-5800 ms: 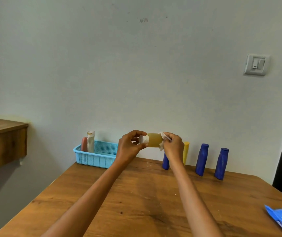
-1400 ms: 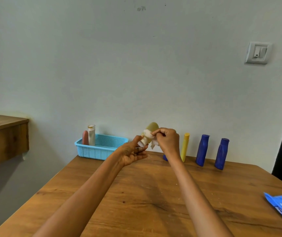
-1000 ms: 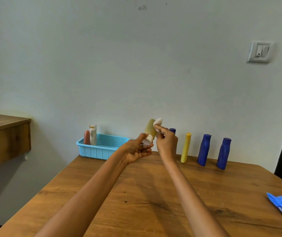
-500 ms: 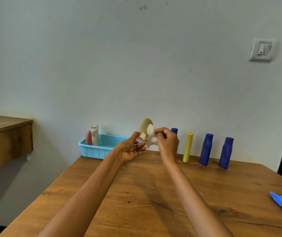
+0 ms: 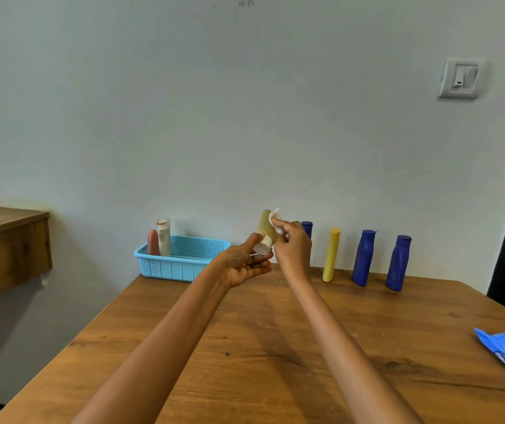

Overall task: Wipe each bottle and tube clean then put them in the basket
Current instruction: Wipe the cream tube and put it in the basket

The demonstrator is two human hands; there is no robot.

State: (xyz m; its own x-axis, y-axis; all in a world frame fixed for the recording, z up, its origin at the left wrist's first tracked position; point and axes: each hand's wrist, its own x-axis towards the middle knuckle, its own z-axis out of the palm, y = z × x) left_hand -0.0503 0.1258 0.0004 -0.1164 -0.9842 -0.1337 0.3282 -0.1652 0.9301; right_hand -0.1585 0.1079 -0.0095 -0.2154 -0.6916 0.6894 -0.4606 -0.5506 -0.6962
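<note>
Step in hand: wiping the tan bottle [image 5: 266, 225], held up in the air over the far part of the counter [image 5: 275, 347], cap end down and tilted.

Left hand [image 5: 246, 264]: thumb and fingers pinch the white cap end from below, other fingers loosely spread.

Right hand [image 5: 291, 249]: fingers curled, pinching a white wipe [image 5: 276, 216] pressed to the bottle's upper side.

Basket [image 5: 184, 264] sits far left, two items already standing in it. Yellow tube [image 5: 331, 254] and three blue bottles [image 5: 364, 258] stand far right, unwiped by my reading; one is half hidden behind the right hand.

Next move likely calls for carrying the bottle left and setting it in the basket, clear of the standing pair.
</note>
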